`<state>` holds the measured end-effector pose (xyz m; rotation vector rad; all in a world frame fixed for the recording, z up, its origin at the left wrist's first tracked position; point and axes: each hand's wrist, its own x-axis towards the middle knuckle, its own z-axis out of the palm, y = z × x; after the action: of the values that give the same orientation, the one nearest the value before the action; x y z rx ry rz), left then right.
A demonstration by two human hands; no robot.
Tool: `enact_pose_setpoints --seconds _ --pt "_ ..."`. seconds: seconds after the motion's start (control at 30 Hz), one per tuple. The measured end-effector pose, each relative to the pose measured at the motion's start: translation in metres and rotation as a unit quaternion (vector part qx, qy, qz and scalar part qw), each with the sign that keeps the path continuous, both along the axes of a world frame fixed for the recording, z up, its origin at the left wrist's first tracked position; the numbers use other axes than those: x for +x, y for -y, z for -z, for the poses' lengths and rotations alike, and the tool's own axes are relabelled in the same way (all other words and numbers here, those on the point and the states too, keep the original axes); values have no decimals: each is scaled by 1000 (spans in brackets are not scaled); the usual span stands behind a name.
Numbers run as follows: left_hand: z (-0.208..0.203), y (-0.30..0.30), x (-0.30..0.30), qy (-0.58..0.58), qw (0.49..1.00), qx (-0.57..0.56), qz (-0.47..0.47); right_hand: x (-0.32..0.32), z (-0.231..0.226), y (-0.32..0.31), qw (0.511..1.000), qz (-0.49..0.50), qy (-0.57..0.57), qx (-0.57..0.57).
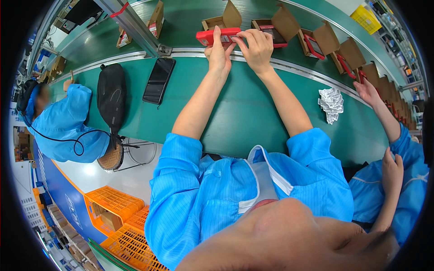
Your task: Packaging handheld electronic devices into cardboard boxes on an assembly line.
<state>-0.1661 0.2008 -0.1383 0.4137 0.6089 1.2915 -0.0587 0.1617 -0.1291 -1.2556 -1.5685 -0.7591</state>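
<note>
A red-cased handheld device (205, 38) is held up over the conveyor's near rail, its narrow side toward me, with small pale labels on it. My left hand (219, 56) grips it near the middle, thumb over the front edge and fingers beneath. At the device's right end, my right hand (257, 49) has its thumb and forefinger bent in against the side, by a pale label. Whether a loose label is between those fingers is too small to tell. Behind the device stands an opened cardboard box (224, 20); to its right, another box (285, 27) contains a red-framed device (274, 36).
On the green bench (248, 113) lie a black phone (159, 80), a black pouch (111, 95) and crumpled printed labels (331, 105). More open boxes (323, 40) line the conveyor. A co-worker's hand (368, 92) reaches in at right; another person (68, 122) sits left. Orange crates (115, 203) stand lower left.
</note>
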Motion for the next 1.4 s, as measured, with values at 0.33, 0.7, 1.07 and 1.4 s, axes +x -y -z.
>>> enact_pose_setpoints --seconds 0.33,0.7,1.07,1.4 --pt "5 -1 2 33 999 -15 -1 -1 4 -1 1000 18 9 -4" --pt "3 -3 1 28 999 -29 9 -3 10 -3 999 -2 -9 -33" --pt "3 3 8 19 994 -83 65 21 11 21 984 -86 94 -126" --pt "16 -10 -18 71 977 4 199 154 -15 168 882 137 -246 -378"
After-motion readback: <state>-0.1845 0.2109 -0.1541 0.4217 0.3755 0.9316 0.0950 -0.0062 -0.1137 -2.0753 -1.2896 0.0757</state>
